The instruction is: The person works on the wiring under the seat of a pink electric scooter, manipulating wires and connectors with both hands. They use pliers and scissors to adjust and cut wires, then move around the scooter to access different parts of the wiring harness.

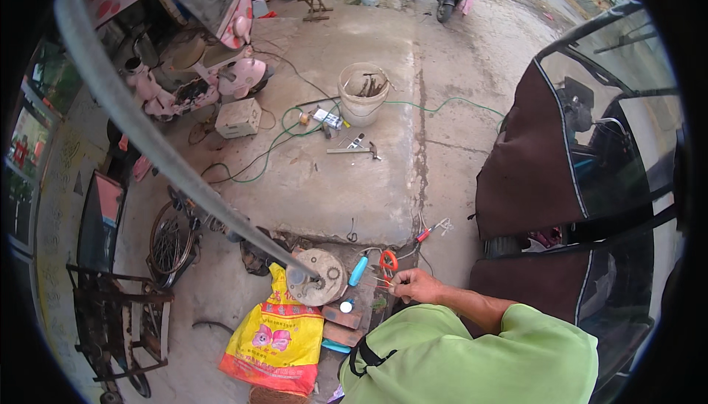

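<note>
My right hand (414, 285) is at the lower middle, its fingers pinched together on thin, light-coloured strands (383, 281) too fine to identify. Just beyond it lies a pair of red-orange looped handles (389, 259). To its left are a turquoise-handled tool (358, 271) and a small white-topped bottle (346, 306), by wooden blocks (342, 318). A round, grey, stone-like disc (324, 290) sits further left, where the lower end of a long metal pole (206, 192) meets it. My left hand is not visible.
A yellow and red sack (274, 339) lies at lower left. Ahead stand a white bucket (361, 109) of metal pieces and a hammer (350, 150), with a green hose (273, 155) across the concrete. A pink scooter (199, 83) is at left; a brown-covered vehicle (527, 161) stands right.
</note>
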Demonstrator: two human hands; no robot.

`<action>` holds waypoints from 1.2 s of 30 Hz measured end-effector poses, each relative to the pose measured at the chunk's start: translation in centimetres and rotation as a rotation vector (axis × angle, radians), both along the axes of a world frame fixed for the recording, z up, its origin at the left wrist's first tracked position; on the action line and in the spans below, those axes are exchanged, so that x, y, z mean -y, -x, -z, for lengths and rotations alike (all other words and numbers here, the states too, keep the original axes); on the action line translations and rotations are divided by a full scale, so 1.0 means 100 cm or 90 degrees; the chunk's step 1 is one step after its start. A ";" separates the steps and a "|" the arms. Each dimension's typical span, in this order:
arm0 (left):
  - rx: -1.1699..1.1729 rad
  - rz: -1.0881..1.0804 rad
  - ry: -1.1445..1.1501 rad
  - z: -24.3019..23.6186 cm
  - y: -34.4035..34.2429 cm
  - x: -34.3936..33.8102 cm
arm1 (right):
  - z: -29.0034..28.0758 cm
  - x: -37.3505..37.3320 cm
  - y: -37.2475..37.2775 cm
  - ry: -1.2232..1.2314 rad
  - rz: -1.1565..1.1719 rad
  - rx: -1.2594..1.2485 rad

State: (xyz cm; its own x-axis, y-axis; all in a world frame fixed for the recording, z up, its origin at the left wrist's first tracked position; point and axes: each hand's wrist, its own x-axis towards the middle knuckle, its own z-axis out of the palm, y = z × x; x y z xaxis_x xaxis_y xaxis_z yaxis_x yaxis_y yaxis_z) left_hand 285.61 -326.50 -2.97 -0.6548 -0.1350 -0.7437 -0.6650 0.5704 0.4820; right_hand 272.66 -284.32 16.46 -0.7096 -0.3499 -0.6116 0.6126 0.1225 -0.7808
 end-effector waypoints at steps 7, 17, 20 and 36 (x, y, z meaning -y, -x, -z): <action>-0.019 0.210 0.019 -0.006 0.194 -0.122 | -0.014 -0.143 0.056 -0.035 0.179 -0.066; -0.018 0.452 0.015 0.019 0.417 -0.318 | -0.044 -0.255 0.168 0.014 0.379 -0.093; -0.007 0.502 -0.002 0.033 0.480 -0.371 | -0.037 -0.288 0.236 0.012 0.392 -0.088; -0.031 0.681 -0.025 -0.011 0.850 -0.640 | -0.004 -0.531 0.578 0.073 0.648 0.033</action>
State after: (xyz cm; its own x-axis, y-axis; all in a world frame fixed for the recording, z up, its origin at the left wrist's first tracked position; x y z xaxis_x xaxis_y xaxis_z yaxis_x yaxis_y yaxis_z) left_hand 200.65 -262.50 -1.85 -0.4481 0.5500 -0.7048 0.1915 0.8291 0.5253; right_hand 214.87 -231.18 16.84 -0.6769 0.3448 -0.6503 0.4173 -0.5479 -0.7250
